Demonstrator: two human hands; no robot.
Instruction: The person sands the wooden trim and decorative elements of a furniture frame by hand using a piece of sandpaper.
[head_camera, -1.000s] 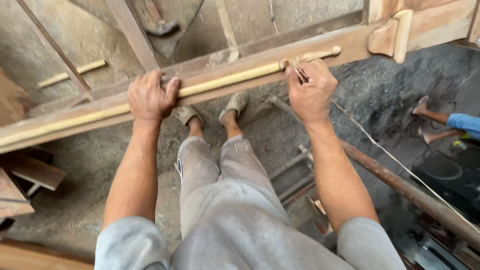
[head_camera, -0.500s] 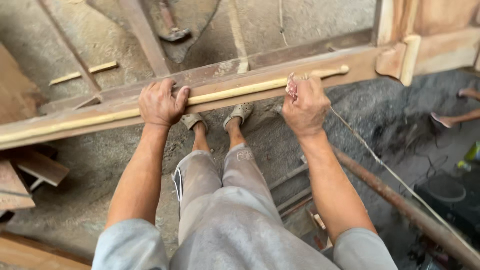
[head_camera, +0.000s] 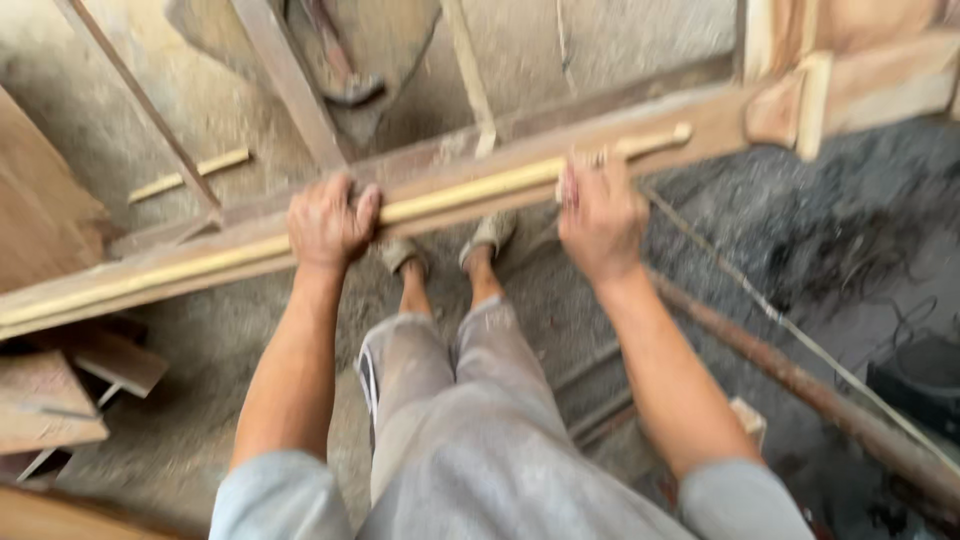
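Note:
A long pale wooden strip (head_camera: 470, 190) lies along a wider brown wooden beam (head_camera: 700, 125) that slants across the view at about waist height. My left hand (head_camera: 328, 222) is clamped over the strip and the beam edge, left of centre. My right hand (head_camera: 600, 215) grips the strip further right, near its rounded end. Below the beam I see my grey trousers and my two feet on the dusty floor. The picture is blurred by motion.
Wooden boards (head_camera: 60, 390) are stacked at the lower left. A rusty pipe (head_camera: 800, 380) and a thin rod run diagonally at the right over dark gravel. A wooden bracket (head_camera: 800, 105) sits on the beam at the upper right. More planks (head_camera: 290, 80) lean beyond the beam.
The view has shifted and blurred; the beam and strip now sit lower in the picture. Both hands keep their hold. The other person's feet at the right edge have gone out of view.

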